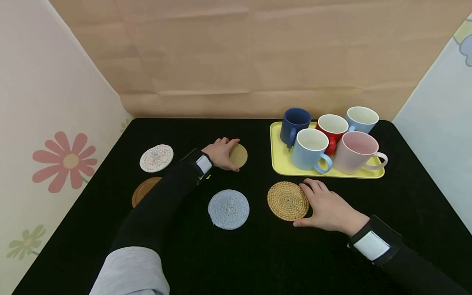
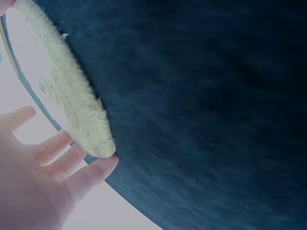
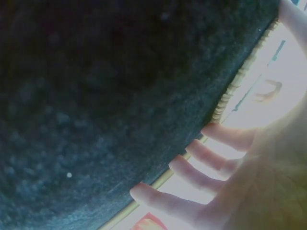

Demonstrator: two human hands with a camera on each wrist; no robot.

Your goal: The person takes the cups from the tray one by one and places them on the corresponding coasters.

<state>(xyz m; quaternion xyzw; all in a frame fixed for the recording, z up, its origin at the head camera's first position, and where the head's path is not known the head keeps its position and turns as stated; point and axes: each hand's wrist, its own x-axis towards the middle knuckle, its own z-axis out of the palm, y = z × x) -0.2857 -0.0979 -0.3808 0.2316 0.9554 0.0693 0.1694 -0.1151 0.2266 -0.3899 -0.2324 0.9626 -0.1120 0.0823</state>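
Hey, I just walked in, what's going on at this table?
Someone's left hand grips the tan coaster, and their right hand grips the straw coaster. A blue-grey coaster lies left of the straw one, a white coaster and a brown coaster farther left. Mugs stand untouched on a yellow tray at the right.

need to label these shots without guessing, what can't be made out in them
Head view: part of the brown coaster, behind the black left sleeve.
Head view: the left part of the tan coaster, behind the left hand.
Head view: the base of the rear light blue mug, behind the pink mug.
Right wrist view: the rest of a red thing, cut off by the bottom edge.
Left wrist view: the dark tabletop's texture, blurred.
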